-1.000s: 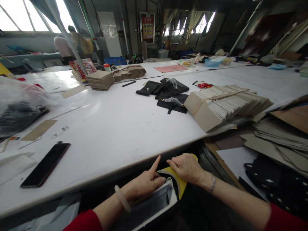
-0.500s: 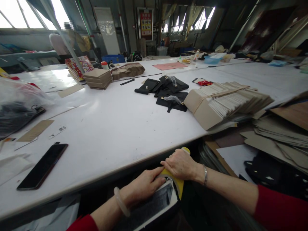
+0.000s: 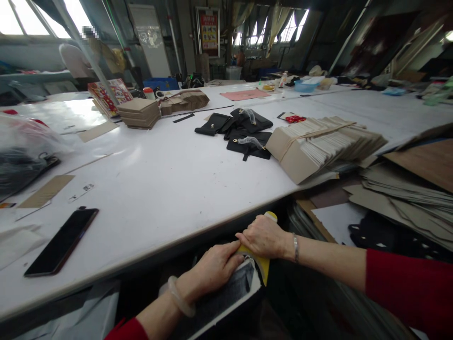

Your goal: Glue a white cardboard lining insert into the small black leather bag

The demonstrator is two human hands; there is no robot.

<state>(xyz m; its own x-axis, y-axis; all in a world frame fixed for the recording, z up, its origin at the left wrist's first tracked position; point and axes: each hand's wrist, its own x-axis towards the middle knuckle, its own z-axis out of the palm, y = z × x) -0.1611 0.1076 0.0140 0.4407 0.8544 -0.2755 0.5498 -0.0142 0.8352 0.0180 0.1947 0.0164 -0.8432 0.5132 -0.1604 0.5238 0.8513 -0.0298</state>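
Low in front of the table edge, my right hand [image 3: 264, 237] is closed in a fist around a yellow tool [image 3: 262, 266]. Its rounded yellow-and-white end [image 3: 271, 216] sticks out above the knuckles, and a flat, pointed part shows below. The exact kind of tool is unclear. Beside it, my left hand [image 3: 216, 265] is closed over the far end of a long black piece with a white rim [image 3: 236, 284], perhaps part of a bag. Its fingertips meet the right hand and the yellow tool. The underside of the black piece is hidden.
A phone [image 3: 62, 242] lies at the left of the white table [image 3: 152, 193]. Black pouches [image 3: 249, 141] and a banded stack of cardboard pieces [image 3: 318, 144] are farther back. Cardboard sheets [image 3: 406, 189] pile up on the right. Two people stand far left.
The view has shifted slightly, so the table's things appear a little farther left and higher. Both hands keep almost the same hold on the yellow tool and black piece.
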